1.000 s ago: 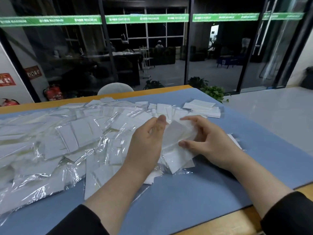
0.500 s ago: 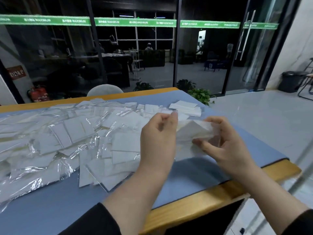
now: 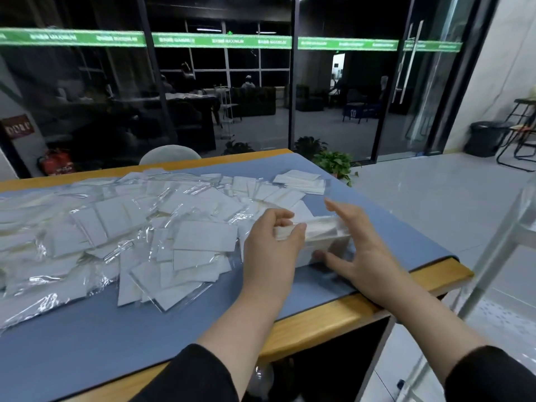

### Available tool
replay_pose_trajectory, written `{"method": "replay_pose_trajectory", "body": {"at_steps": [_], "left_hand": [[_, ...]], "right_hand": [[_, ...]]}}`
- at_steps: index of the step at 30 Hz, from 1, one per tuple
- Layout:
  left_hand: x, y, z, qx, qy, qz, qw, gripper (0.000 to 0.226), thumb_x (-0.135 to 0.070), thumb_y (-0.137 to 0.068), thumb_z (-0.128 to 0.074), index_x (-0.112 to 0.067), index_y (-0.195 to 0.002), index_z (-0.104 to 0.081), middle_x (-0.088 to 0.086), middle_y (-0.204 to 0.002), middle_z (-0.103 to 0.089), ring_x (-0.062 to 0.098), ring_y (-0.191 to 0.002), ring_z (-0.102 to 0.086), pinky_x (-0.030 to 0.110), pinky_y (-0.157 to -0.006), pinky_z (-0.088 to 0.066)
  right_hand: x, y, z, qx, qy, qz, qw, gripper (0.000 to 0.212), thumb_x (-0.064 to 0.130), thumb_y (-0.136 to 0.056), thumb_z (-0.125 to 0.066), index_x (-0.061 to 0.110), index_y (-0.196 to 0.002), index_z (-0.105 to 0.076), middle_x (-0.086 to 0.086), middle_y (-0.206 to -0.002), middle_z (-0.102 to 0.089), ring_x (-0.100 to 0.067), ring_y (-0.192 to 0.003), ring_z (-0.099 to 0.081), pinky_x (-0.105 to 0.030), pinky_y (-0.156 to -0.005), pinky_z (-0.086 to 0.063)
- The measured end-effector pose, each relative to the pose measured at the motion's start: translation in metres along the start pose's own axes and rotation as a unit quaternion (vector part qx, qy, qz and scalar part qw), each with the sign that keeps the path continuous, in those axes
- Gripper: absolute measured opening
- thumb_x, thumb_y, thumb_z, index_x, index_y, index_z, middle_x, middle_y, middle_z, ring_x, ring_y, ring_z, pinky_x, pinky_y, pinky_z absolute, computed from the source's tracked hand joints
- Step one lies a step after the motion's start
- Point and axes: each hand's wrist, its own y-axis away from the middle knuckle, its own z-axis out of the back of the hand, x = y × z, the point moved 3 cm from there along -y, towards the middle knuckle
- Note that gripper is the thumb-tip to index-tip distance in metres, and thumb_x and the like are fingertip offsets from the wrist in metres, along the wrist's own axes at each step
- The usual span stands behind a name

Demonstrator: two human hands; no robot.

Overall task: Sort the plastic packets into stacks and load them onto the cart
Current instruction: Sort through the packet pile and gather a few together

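A loose heap of clear plastic packets with white inserts [image 3: 121, 227] covers the left and middle of the blue mat [image 3: 87, 329]. Between my hands I hold a small bundle of packets [image 3: 322, 236] on edge above the mat's right part. My left hand [image 3: 272, 250] grips the bundle's left end with thumb and curled fingers. My right hand [image 3: 362, 250] cups its right end, thumb underneath and fingers spread over the top. A neat stack of packets [image 3: 301, 181] lies at the mat's far right corner.
The wooden table edge [image 3: 333, 314] runs in front of me, and the table ends just right of my hands. A metal cart frame [image 3: 493, 250] stands at the right. Glass walls, potted plants [image 3: 333, 163] and a chair back [image 3: 169, 153] lie beyond.
The view has swung right. Both hands carried the packets rightward and squared them into an on-edge bundle near the table's right end.
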Motion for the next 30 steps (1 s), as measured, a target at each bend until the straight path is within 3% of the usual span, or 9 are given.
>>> {"method": "replay_pose_trajectory", "body": {"at_steps": [2,4,7,11,14,20,24,27,30], "left_hand": [[0.002,-0.002,0.003,-0.041,-0.008,-0.01,0.999,0.023,-0.029,-0.088,-0.077,-0.039,-0.097,-0.059,-0.014,-0.1,-0.063,0.002,-0.089,-0.057,0.013,-0.077,-0.042],[0.005,-0.005,0.004,-0.048,0.016,0.004,0.999,0.013,-0.031,-0.091,-0.074,-0.034,-0.095,-0.062,-0.013,-0.092,-0.065,0.0,-0.081,-0.057,0.018,-0.074,-0.043],[0.008,-0.006,0.001,-0.018,0.026,0.019,0.999,0.017,-0.03,-0.097,-0.066,-0.021,-0.083,-0.067,-0.013,-0.07,-0.063,-0.002,-0.066,-0.054,0.015,-0.065,-0.04],[0.007,-0.008,-0.001,-0.014,0.036,0.024,0.999,0.018,-0.033,-0.1,-0.06,-0.022,-0.087,-0.066,-0.013,-0.075,-0.064,-0.001,-0.07,-0.054,0.019,-0.07,-0.043],[0.01,-0.01,0.001,-0.029,0.044,0.032,0.998,0.013,-0.03,-0.1,-0.06,-0.022,-0.09,-0.065,-0.011,-0.08,-0.064,-0.002,-0.069,-0.053,0.023,-0.069,-0.045],[0.001,-0.01,-0.008,-0.001,0.04,0.039,0.998,0.027,-0.032,-0.105,-0.052,-0.021,-0.086,-0.067,-0.016,-0.075,-0.066,-0.004,-0.07,-0.054,0.012,-0.064,-0.039],[0.0,-0.015,-0.017,-0.033,0.061,0.063,0.996,0.027,-0.037,-0.105,-0.051,-0.018,-0.089,-0.065,-0.004,-0.084,-0.067,0.005,-0.079,-0.058,0.017,-0.07,-0.043],[0.005,-0.015,-0.023,-0.001,0.034,0.075,0.997,0.031,-0.04,-0.106,-0.047,-0.021,-0.088,-0.066,-0.013,-0.085,-0.066,-0.004,-0.078,-0.055,0.022,-0.073,-0.041],[0.004,-0.014,-0.021,-0.004,0.054,0.078,0.995,0.04,-0.048,-0.107,-0.039,-0.027,-0.087,-0.066,-0.013,-0.091,-0.067,-0.001,-0.089,-0.058,0.027,-0.08,-0.043]], "right_hand": [[-0.003,-0.003,-0.003,-0.007,0.046,0.003,0.999,0.067,0.029,-0.083,-0.08,0.047,-0.138,-0.047,0.017,-0.138,-0.038,0.004,-0.13,-0.039,-0.018,-0.109,-0.035],[-0.006,-0.003,-0.004,-0.025,0.066,-0.026,0.997,0.066,0.032,-0.082,-0.08,0.033,-0.141,-0.049,0.015,-0.138,-0.04,-0.005,-0.13,-0.041,-0.033,-0.111,-0.038],[-0.001,-0.002,0.0,-0.062,0.07,0.002,0.996,0.088,0.03,-0.08,-0.082,0.035,-0.151,-0.029,0.011,-0.145,-0.034,-0.011,-0.138,-0.035,-0.037,-0.114,-0.032],[-0.002,-0.004,-0.004,-0.025,0.144,0.032,0.989,0.066,0.04,-0.079,-0.076,0.036,-0.14,-0.05,0.005,-0.149,-0.036,-0.023,-0.139,-0.034,-0.054,-0.108,-0.039],[-0.005,-0.005,-0.002,-0.047,0.075,-0.018,0.996,0.056,0.039,-0.08,-0.078,0.031,-0.131,-0.056,0.009,-0.141,-0.041,-0.012,-0.133,-0.04,-0.04,-0.111,-0.04],[-0.015,-0.008,0.005,-0.011,-0.102,-0.129,0.986,0.08,0.031,-0.078,-0.083,0.05,-0.139,-0.035,0.02,-0.13,-0.048,0.0,-0.115,-0.055,-0.023,-0.103,-0.044],[-0.008,-0.006,0.006,0.007,-0.076,-0.108,0.991,0.065,0.029,-0.082,-0.08,0.052,-0.131,-0.044,0.026,-0.123,-0.048,0.004,-0.106,-0.054,-0.01,-0.09,-0.042],[-0.006,-0.005,0.004,0.028,-0.042,-0.09,0.995,0.05,0.025,-0.087,-0.075,0.047,-0.123,-0.049,0.023,-0.123,-0.05,0.008,-0.113,-0.047,-0.003,-0.087,-0.035],[-0.007,-0.004,0.005,0.026,-0.036,-0.102,0.994,0.043,0.021,-0.09,-0.071,0.044,-0.121,-0.052,0.018,-0.121,-0.054,0.002,-0.099,-0.052,-0.004,-0.078,-0.039]]}}
